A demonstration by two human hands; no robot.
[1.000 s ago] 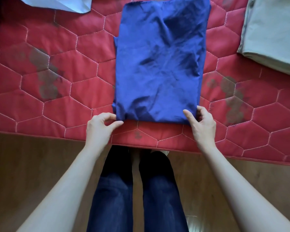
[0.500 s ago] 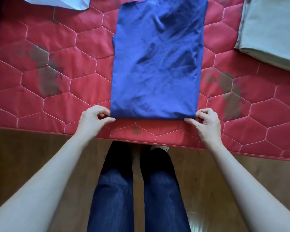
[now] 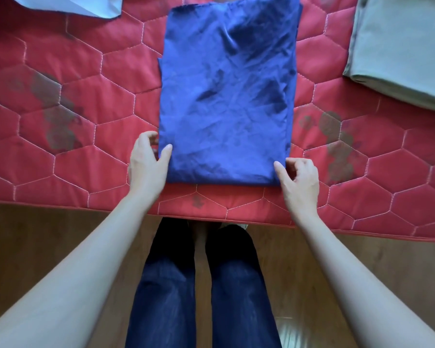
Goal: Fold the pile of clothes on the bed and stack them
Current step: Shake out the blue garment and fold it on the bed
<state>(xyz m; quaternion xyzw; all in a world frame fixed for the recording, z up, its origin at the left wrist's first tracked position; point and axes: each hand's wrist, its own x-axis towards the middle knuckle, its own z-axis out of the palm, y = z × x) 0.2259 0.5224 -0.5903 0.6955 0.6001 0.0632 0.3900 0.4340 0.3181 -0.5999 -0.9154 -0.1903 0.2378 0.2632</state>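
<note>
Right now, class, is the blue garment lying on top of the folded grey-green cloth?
No, the blue garment lies alone mid-mattress, while the grey-green cloth sits apart at the right edge.

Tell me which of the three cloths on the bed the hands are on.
The dark blue cloth in the middle; the pale blue one and grey-green one lie untouched at the far corners.

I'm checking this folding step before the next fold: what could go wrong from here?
1. The wrinkled dark blue folded cloth lies close to the edge of the red quilted mattress; a tug toward the body could slide it off.
2. The left hand and right hand sit only at the near corners, so the layers may shift and the fold may come out uneven.
3. Creases may be folded in.
</note>
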